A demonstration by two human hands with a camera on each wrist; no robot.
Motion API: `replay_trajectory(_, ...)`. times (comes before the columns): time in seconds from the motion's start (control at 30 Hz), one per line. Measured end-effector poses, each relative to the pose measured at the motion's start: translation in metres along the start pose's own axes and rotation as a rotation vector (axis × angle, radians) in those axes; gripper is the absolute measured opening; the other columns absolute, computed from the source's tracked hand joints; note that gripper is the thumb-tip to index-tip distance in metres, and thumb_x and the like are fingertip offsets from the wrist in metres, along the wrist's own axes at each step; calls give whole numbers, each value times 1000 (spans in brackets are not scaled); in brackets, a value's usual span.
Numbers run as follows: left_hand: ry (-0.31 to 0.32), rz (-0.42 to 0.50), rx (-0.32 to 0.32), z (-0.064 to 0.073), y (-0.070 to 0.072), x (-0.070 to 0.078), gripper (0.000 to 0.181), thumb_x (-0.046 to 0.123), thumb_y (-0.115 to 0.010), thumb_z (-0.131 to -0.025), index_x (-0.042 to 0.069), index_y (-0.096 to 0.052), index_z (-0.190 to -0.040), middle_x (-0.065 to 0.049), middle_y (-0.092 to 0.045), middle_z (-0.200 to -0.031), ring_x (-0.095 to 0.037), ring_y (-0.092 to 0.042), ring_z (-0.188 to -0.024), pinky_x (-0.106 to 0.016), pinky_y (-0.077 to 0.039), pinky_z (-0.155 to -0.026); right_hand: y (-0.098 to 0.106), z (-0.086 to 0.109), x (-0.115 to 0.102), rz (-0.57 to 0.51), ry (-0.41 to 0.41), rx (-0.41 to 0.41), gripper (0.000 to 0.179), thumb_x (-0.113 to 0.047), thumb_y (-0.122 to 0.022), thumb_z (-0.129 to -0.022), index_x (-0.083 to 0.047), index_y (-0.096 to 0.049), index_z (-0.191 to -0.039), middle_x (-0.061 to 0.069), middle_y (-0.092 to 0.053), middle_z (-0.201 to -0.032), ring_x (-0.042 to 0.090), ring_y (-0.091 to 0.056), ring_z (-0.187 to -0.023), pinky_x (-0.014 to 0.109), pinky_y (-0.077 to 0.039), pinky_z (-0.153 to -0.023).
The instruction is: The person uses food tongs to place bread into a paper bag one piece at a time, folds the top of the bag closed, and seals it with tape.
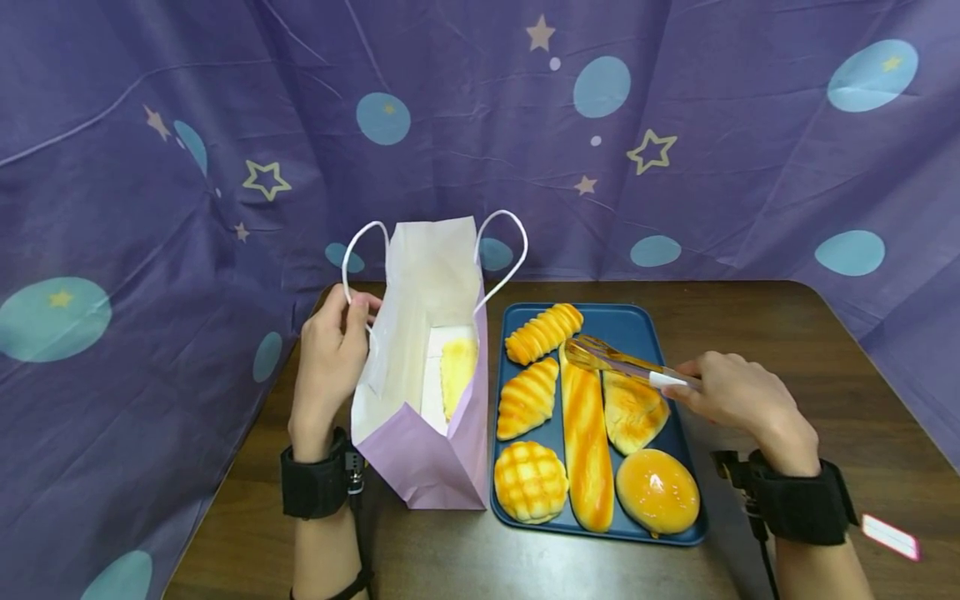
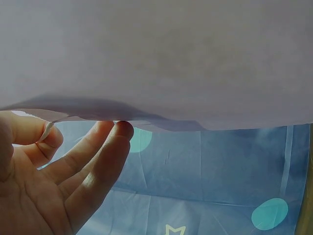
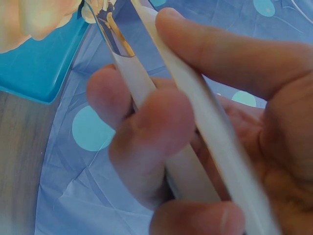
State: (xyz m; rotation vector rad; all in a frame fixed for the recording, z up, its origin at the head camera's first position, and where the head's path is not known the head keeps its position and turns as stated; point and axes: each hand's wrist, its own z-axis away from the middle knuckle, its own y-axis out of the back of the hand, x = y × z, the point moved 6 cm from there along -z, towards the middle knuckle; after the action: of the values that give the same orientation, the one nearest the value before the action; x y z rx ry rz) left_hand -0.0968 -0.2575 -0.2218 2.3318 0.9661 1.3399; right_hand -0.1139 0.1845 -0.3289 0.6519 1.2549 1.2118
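Our right hand (image 1: pixel 731 393), right of the tray (image 1: pixel 624 323), curls its fingers round tongs (image 1: pixel 666 381) over the long loaf (image 1: pixel 587 442). Left of the tray, our left hand (image 1: pixel 332 350) pinches the handle (image 1: pixel 346 265) of the bag (image 1: pixel 408 367), other fingers extended.

Text: no letters, numbers or brands can be read in any view, whether on the bag (image 1: pixel 427 467), the tongs (image 1: pixel 667 380) or elsewhere.
Card (image 1: pixel 890 537): white with a pink edge, on the table (image 1: pixel 757 321) at the right; faint lines run across it, too small to make out as writing.
Curtain (image 1: pixel 465 50): printed signs only, namely outlined stars (image 1: pixel 652 152), solid pale stars (image 1: pixel 540 33) and blue-green ovals (image 1: pixel 602 87), some with a small yellow star (image 1: pixel 892 63) inside.
Left wrist view: part of an outlined star and ovals, on the curtain.
Right wrist view: ovals, on the curtain.
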Motion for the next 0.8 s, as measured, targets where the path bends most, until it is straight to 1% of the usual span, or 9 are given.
replay_trajectory(0.13, -3, -4, 1, 0, 0, 0, 34, 26, -42, -109, 1, -66, -107, -17, -71, -93, -28, -68, -87, -33, -42, -67, 1, 1, -1, -6, 9, 12, 56, -39, -66, -96, 2, -62, -133, 2, -52, -68, 18, -40, -57, 32, -29, -53)
replay_trajectory(0.23, -11, -11, 5, 0, 0, 0, 34, 26, -43, -109, 2, -66, -106, -17, -71, -92, -28, -68, -86, -33, -42, -67, 3, 3, -3, -5, 18, 25, 53, -36, -67, -96, 3, -63, -132, 0, -45, -62, 16, -38, -54, 31, -27, -51)
replay_trajectory(0.3, -15, -15, 11, 0, 0, 0, 33, 25, -43, -109, 2, -66, -106, -17, -71, -92, -28, -68, -85, -33, -42, -67, 4, 3, -3, -5, 20, 32, 51, -34, -67, -96, 2, -63, -132, -1, -43, -60, 15, -37, -53, 30, -27, -50)
replay_trajectory(0.53, -14, -13, 3, 0, 0, 2, 35, 26, -42, -109, 1, -66, -106, -17, -71, -92, -29, -68, -86, -35, -43, -68, 9, 9, -3, 11, 18, 49, 51, -38, -68, -95, 3, -66, -126, 0, -55, -71, 18, -46, -61, 33, -33, -54)
replay_trajectory(0.8, -10, -17, 18, 0, 1, 0, 33, 25, -44, -109, 1, -66, -106, -17, -70, -92, -28, -68, -85, -36, -44, -68, 17, 16, -5, 23, 34, 81, 51, -38, -69, -94, 2, -67, -125, 0, -56, -70, 18, -46, -60, 34, -34, -55)
